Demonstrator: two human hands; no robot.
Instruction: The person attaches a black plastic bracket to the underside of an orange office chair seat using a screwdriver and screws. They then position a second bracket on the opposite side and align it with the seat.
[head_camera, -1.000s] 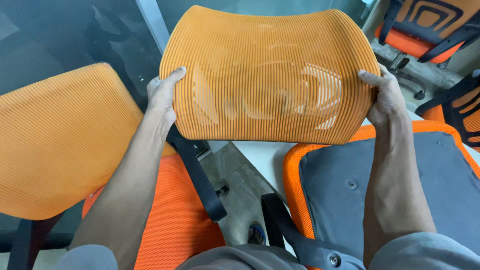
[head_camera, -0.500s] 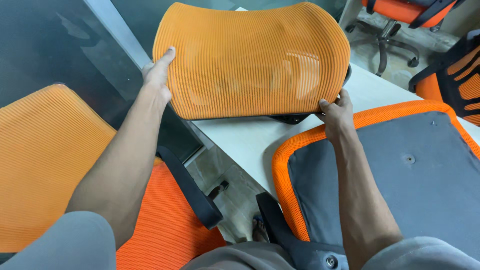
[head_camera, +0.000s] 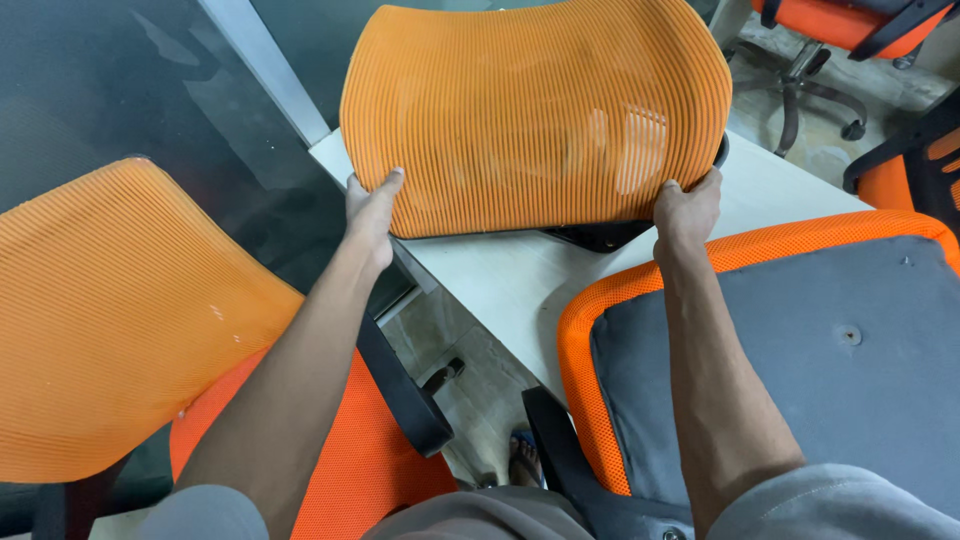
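I hold an orange mesh chair backrest (head_camera: 535, 115) by its lower edge, standing upright on a white table (head_camera: 510, 275). My left hand (head_camera: 372, 205) grips its lower left corner. My right hand (head_camera: 687, 207) grips its lower right corner. A black frame part (head_camera: 600, 235) shows under the backrest's bottom edge, on the table.
An upturned orange seat with a grey underside (head_camera: 790, 350) lies on the table at right. An orange office chair (head_camera: 130, 320) with a black armrest (head_camera: 405, 390) stands at left, against a dark glass wall (head_camera: 120, 90). More chairs (head_camera: 840, 40) stand at the back right.
The backrest has moved away from me and down onto the table. My hands have slid from its sides to its lower corners.
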